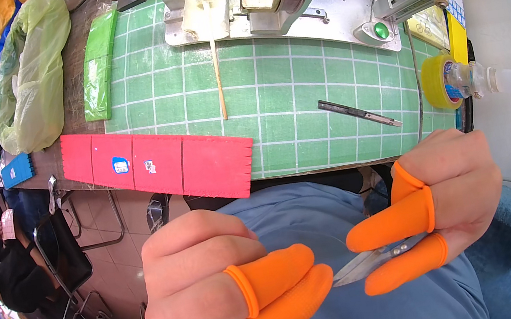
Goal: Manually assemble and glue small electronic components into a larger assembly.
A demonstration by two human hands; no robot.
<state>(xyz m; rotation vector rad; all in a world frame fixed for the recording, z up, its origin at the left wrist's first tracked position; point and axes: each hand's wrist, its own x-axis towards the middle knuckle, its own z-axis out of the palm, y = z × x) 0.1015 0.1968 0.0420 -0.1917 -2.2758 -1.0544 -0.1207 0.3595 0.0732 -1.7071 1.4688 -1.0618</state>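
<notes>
Orange rubber finger cots cover the thumb and index finger of both hands. My left hand (203, 293) is closed in a pinch over my lap, and whatever lies between its fingertips is too small or hidden to make out. My right hand (455, 189) grips a small pointed metal tool with rivets, which looks like snips (356, 268), between thumb and index finger. Its tip points left and ends right by my left fingertips. Both hands are in front of the table edge, above the blue-grey cloth (289, 210) on my lap.
On the green gridded mat (304, 86) lie a utility knife (359, 113), a thin wooden stick (217, 73) and a red segmented strip (156, 161). Behind stands a machine on a metal base (342, 31) with a green button. Yellow tape (437, 83) and a clear bottle (471, 79) are at right.
</notes>
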